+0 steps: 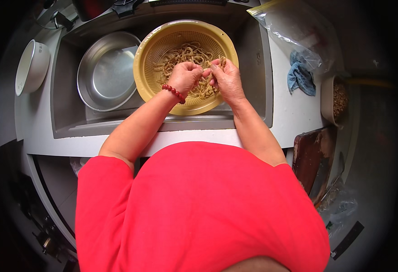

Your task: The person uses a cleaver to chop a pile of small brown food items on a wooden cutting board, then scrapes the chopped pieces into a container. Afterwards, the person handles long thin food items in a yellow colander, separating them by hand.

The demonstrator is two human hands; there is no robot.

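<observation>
A yellow plastic colander [144,80] stands in the right part of a steel sink and holds tangled tan dried vegetable strips [185,54], their exact kind unclear. Over it, my left hand [185,77], with a red bead bracelet [173,92] at the wrist, pinches the end of a strip. My right hand [227,79] is beside it, closed on several strips that stick up past the thumb and hang below the fingers. The fingertips of both hands nearly meet. A round steel basin [112,73] sits in the sink, left of the colander.
The sink's front rim [199,124] runs beneath my forearms. A white bowl [37,68] is on the left counter. To the right lie a clear zip bag [287,30], a blue cloth [301,78] and a tub of brown bits [328,98]. A worn dark red board [308,159] stands lower right.
</observation>
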